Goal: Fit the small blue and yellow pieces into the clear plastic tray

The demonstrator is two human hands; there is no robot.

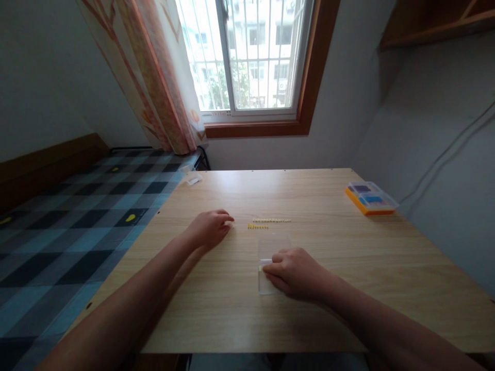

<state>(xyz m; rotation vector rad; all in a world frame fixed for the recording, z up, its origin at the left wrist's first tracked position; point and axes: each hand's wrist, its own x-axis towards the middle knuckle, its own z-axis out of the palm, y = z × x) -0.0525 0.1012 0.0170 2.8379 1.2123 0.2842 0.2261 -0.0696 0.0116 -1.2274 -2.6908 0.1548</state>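
Head view: I watch two bare forearms reach over a pale wooden table [332, 309] under a barred window [251, 56].
Left hand [211, 226]: it rests on the tabletop left of centre, fingers curled in narrow, thumb and forefinger tips close together. On my feed I cannot tell whether anything sits between them.
Right hand [294, 273]: nearer to the wearer, knuckles up and fingers drawn in, it holds a clear plastic sheet [273, 246] down against the wood.
Sheet: flat on the table, its near half under the fingers, its far half bare and reaching towards the beads.
Beads: a short yellow row [258, 226] lies just right of the left fingertips, and a longer pale row [271, 220] runs just behind it. Both lie apart from either hand.
Far right: an orange box [370, 199] with a clear lid, well apart from the hands.
Far left corner: a small clear container [192, 178], possibly a lid.
Beside the table: a bed in a checked cover [77, 226] and a patterned curtain [162, 87].
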